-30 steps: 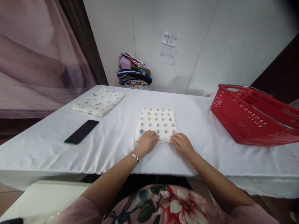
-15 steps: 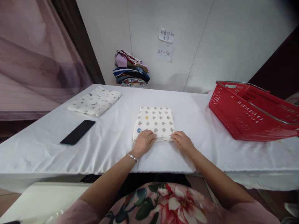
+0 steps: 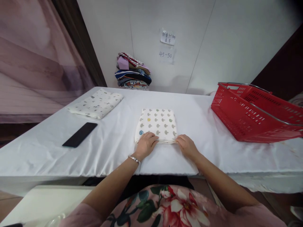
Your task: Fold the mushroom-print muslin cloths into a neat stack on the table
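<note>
A folded white cloth (image 3: 157, 123) with a print of grey, yellow, green and blue mushrooms lies flat on the white-covered table (image 3: 123, 126) in front of me. My left hand (image 3: 146, 144) is at its near left edge, fingers closed on the layers, the thumb along the front fold. At the near right corner, my right hand (image 3: 187, 145) pinches the edge of the same cloth between thumb and fingertips. Another folded white cloth (image 3: 97, 103), with a small dark print, rests at the far left of the table.
A black phone-like slab (image 3: 80, 135) lies left of my hands. On the right stands a red plastic basket (image 3: 241, 116) with metal handles. A pile of folded fabrics (image 3: 133, 71) sits behind the table's back edge, by a wall with paper notes (image 3: 167, 37).
My right hand has slid slightly to the right at the cloth's near right corner. My left hand and the cloth stay nearly in place; the view has shifted a little.
</note>
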`<state>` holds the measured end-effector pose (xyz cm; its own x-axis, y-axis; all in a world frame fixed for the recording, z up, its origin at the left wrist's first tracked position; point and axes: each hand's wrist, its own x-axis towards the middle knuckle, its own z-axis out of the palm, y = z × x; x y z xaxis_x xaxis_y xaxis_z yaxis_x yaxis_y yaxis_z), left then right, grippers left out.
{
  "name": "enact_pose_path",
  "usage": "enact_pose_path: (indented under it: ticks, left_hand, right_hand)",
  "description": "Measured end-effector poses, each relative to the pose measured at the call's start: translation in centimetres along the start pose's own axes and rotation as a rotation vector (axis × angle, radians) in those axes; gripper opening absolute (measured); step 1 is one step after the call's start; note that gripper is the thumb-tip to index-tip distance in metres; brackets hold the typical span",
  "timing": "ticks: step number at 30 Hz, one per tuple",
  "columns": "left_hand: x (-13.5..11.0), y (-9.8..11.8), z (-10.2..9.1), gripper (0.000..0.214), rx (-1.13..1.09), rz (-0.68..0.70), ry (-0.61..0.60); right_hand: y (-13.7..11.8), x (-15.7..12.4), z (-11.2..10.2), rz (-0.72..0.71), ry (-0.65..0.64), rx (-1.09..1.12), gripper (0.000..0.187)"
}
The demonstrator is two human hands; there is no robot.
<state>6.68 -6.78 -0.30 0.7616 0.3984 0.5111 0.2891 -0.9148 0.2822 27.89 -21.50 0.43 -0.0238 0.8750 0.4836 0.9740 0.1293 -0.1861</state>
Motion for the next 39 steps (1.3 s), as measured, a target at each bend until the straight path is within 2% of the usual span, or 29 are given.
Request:
enact_pose_path:
  ticks: [9, 20, 32, 39]
  left_hand:
    - [0.0, -0.1, 0.2, 0.018, -0.015, 0.005, 0.019]
    - [0.0, -0.1, 0.1, 0.017, 0.003, -0.003, 0.003]
    - [0.7, 0.5, 0.2, 0.018, 0.017, -0.039, 0.000]
    - [1.1, 0.9, 0.5, 0.016, 0.026, 0.002, -0.014]
  right_hand:
    - [0.2, -0.4, 0.4, 0.037, -0.048, 0.068, 0.016]
    - [0.5, -0.3, 0.9, 0.084, -0.019, 0.098, 0.019]
    - [-0.3, 1.5, 1.1, -0.024, -0.034, -0.105, 0.020]
    - [-1.0, 2.8, 1.7, -0.059, -0.017, -0.070, 0.020]
